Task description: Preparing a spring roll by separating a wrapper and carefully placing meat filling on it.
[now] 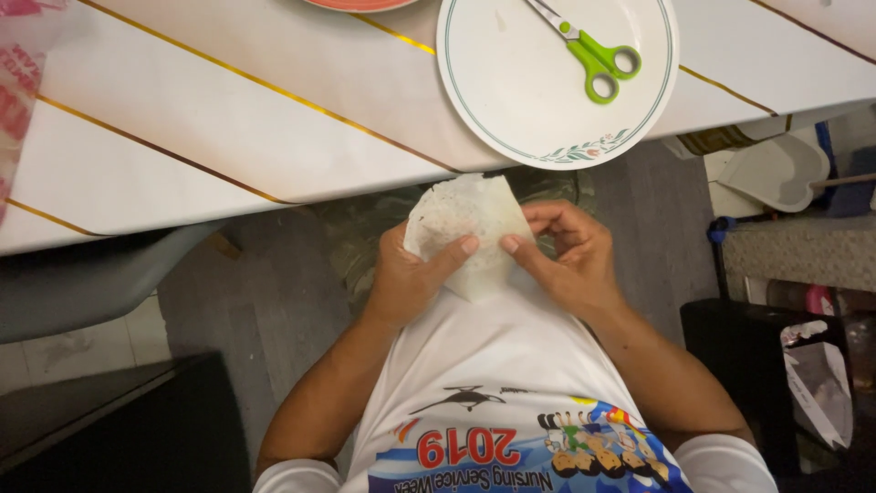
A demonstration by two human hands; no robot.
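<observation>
Both hands hold a thin, pale, translucent wrapper sheet (pixel 470 224) just below the table's near edge, over my lap. My left hand (pixel 411 274) grips its left side with the thumb pressed on top. Fingertips of my right hand (pixel 566 256) pinch its right edge. The sheet is crumpled and partly folded. A white plate (pixel 511 100) with a green rim line and leaf pattern sits on the table above the hands, and green-handled scissors (pixel 593 57) lie on it.
The white table (pixel 210 119) has thin gold diagonal lines. A red-rimmed dish (pixel 360 4) shows at the top edge, and a pink printed plastic bag (pixel 18 87) at far left. A white dustpan (pixel 776 169) and a dark bin (pixel 757 356) stand on the right.
</observation>
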